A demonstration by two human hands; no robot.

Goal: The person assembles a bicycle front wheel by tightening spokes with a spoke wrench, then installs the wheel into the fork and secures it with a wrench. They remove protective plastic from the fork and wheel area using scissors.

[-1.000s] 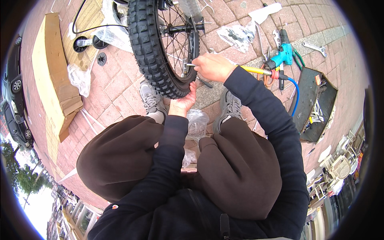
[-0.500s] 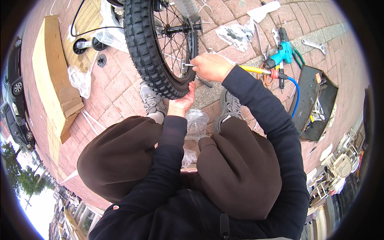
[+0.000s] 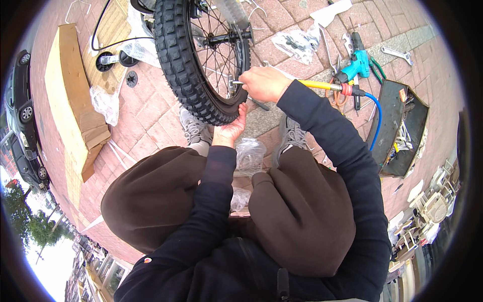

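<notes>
A knobby black bicycle tyre [image 3: 173, 60] on a spoked wheel stands in front of me. My left hand [image 3: 230, 130] cups the lower end of the tyre from beneath, fingers curled round its right side. Closed in my right hand [image 3: 266, 83] is an air nozzle with a yellow tube [image 3: 317, 85]; its metal tip pokes out past my fingers toward the valve area inside the rim. Whether the tip is seated on the valve is too small to tell. From the tube's other end a blue air hose [image 3: 378, 118] curves down to the right.
A teal cordless drill [image 3: 356, 66] lies among pliers and other tools on the brick paving. Nearby are an open metal toolbox [image 3: 402, 128] and a wrench [image 3: 397, 54]. To the left lie a long cardboard box [image 3: 75, 100], small black wheels [image 3: 104, 61] and clear plastic wrap [image 3: 104, 103].
The whole view has shifted slightly. Both hands keep the same places on the tyre and the air nozzle.
</notes>
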